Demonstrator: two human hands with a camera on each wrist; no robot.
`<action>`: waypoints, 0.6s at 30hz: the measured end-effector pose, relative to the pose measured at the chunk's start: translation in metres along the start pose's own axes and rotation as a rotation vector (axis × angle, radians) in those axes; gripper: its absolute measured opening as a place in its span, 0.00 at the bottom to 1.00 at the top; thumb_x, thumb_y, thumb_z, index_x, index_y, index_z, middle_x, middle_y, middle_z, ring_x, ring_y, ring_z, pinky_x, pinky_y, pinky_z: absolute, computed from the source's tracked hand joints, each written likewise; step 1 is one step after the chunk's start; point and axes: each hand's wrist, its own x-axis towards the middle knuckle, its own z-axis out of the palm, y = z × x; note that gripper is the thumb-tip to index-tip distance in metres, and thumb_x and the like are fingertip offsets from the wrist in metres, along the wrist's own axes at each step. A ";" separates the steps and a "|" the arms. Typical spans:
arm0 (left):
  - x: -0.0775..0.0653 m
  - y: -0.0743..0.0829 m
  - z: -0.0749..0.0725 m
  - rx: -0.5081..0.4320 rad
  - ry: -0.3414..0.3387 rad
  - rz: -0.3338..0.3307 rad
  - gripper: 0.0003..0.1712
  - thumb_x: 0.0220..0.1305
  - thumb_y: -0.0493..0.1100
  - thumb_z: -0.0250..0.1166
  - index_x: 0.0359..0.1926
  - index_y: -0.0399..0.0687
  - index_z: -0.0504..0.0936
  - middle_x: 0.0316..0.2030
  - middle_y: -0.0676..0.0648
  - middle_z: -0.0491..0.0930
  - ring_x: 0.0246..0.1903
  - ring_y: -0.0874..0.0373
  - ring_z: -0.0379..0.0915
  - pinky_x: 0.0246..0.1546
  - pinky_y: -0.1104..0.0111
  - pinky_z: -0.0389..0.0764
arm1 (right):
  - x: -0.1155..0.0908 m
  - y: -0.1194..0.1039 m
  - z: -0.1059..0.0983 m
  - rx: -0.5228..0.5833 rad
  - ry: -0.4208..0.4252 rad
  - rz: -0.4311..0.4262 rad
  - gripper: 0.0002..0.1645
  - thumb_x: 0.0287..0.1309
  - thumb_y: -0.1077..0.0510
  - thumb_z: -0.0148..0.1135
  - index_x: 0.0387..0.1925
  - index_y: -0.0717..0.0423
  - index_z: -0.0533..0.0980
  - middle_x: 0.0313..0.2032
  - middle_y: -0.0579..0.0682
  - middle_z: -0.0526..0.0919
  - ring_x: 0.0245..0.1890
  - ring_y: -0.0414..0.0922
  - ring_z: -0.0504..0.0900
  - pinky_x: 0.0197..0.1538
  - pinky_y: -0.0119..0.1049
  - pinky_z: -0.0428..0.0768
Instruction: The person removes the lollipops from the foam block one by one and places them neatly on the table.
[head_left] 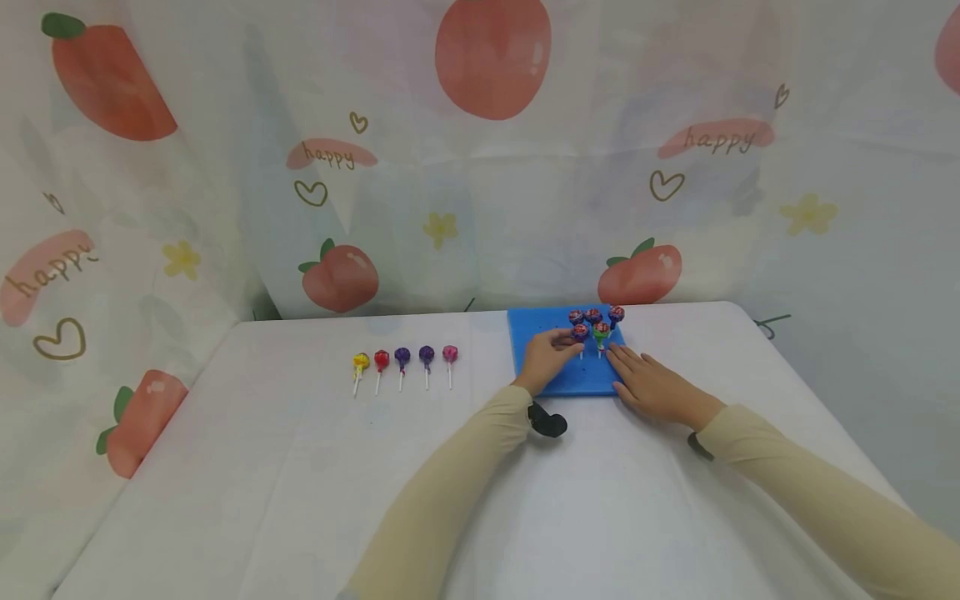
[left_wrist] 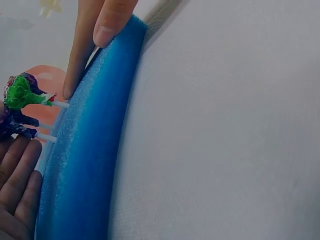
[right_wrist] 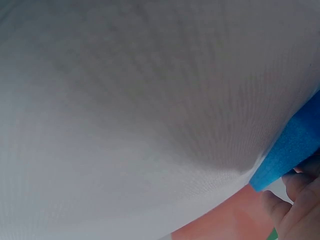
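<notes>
My left hand (head_left: 546, 360) pinches the head of a purple lollipop (head_left: 580, 332) whose white stick stands in a blue foam board (head_left: 525, 333). In the left wrist view, the fingers of that hand curl beside the wrapper (left_wrist: 10, 125), and its stick enters the foam. Right next to it stands a green lollipop (head_left: 602, 331), upright in the board. Behind these are 3 more dark-wrapped lollipops (head_left: 593, 316) in the foam. With fingers extended, my right hand (head_left: 660, 392) rests against the board's right edge; its fingertips show at the foam in the right wrist view.
To the left on the white table (head_left: 247, 467) lies a row of loose lollipops: yellow (head_left: 361, 362), red (head_left: 382, 359), two purple (head_left: 402, 356) and pink (head_left: 450, 353). A fruit-printed curtain (head_left: 525, 192) hangs behind the table's far edge.
</notes>
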 end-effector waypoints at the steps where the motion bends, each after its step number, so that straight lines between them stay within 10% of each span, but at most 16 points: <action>1: 0.000 0.000 0.001 0.003 0.002 -0.001 0.24 0.59 0.42 0.66 0.56 0.40 0.77 0.45 0.42 0.84 0.46 0.54 0.81 0.47 0.68 0.81 | 0.000 0.000 0.000 -0.003 0.002 -0.002 0.36 0.68 0.51 0.46 0.67 0.71 0.54 0.69 0.69 0.55 0.69 0.65 0.54 0.67 0.62 0.57; 18: 0.004 -0.001 0.004 -0.014 -0.054 -0.001 0.27 0.61 0.40 0.64 0.60 0.37 0.72 0.49 0.39 0.81 0.49 0.51 0.80 0.49 0.68 0.80 | 0.002 0.001 0.000 -0.003 -0.015 0.008 0.36 0.68 0.51 0.45 0.68 0.71 0.53 0.69 0.68 0.53 0.69 0.65 0.52 0.68 0.62 0.55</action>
